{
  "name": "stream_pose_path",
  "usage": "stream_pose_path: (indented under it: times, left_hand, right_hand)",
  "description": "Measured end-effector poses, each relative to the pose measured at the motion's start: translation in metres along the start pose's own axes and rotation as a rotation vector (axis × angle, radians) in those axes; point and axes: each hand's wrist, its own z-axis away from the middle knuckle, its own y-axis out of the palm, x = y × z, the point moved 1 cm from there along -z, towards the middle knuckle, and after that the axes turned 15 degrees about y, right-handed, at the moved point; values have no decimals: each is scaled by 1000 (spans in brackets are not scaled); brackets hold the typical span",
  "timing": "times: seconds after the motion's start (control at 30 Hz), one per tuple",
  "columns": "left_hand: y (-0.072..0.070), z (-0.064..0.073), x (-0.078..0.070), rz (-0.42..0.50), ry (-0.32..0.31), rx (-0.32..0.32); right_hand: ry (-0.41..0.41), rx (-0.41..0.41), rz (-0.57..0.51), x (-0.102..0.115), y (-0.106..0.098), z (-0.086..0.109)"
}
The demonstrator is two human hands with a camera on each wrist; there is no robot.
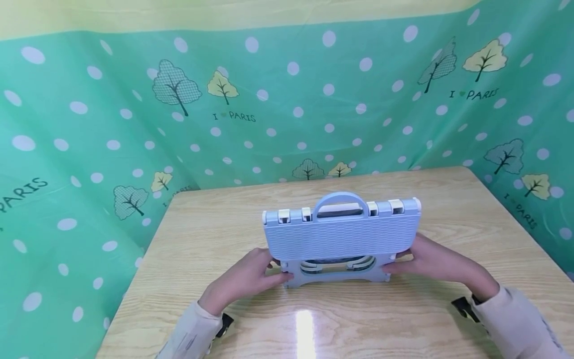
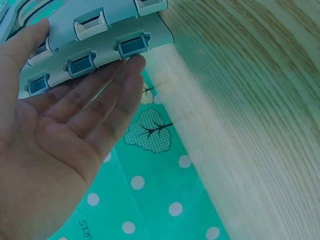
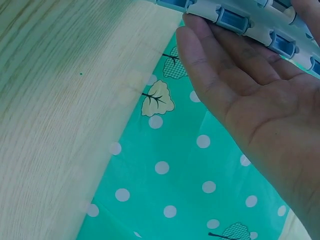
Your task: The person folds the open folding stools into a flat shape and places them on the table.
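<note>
A light blue plastic folding stool (image 1: 342, 235) stands on the wooden table, its woven-textured panel tilted toward me and an arched handle (image 1: 339, 195) on top. My left hand (image 1: 248, 275) holds the stool's left side low down, thumb in front and fingers behind. On the opposite side, my right hand (image 1: 432, 259) grips it in the same manner. In the left wrist view the fingers (image 2: 112, 102) lie along a hinged edge (image 2: 82, 65) of the stool. The right wrist view shows the right fingers (image 3: 240, 57) under a similar hinged edge (image 3: 232, 20).
The wooden table (image 1: 202, 229) extends around the stool on all sides. Behind it and along both sides hangs a green curtain (image 1: 287, 99) with white dots and printed trees. A bright light reflection (image 1: 305, 331) lies on the table in front.
</note>
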Motion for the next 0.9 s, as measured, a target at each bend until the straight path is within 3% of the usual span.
stream_pose_path:
  times: [0.33,0.9]
  left_hand:
    - [1,0,0,1,-2,-5]
    - [2,0,0,-22,-33,-4]
  right_hand:
    - [8,-11,-2,-1,0,0]
    - [-47,-12,17,6,1,1]
